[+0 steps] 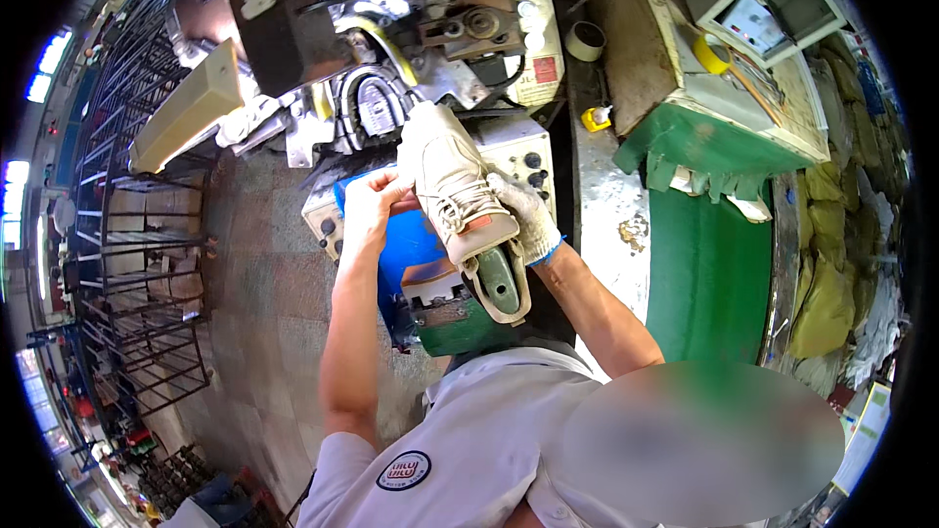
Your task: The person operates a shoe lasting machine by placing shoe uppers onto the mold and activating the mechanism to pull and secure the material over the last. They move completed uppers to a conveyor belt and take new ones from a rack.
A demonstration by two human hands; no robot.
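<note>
A beige lace-up shoe upper (440, 152) is stretched over a green shoe last (499, 284), its toe pointing away from me toward the machine. The last shows through the heel opening nearest my body. My right hand (528, 220), in a white knitted glove with a blue cuff, wraps the shoe's right side by the laces. On the opposite side, my bare left hand (372, 205) is closed, thumb and fingers pinching the left lower edge near the forefoot. Just beyond the toe sits the machine's curved metal clamp (377, 103); whether the toe touches it I cannot tell.
A control panel with black knobs (531, 161) lies beneath the shoe. To the right are a green conveyor belt (709, 264) and a cabinet holding a yellow tape roll (711, 54). Metal racks (147, 284) stand at left. A small yellow object (596, 118) rests on the ledge.
</note>
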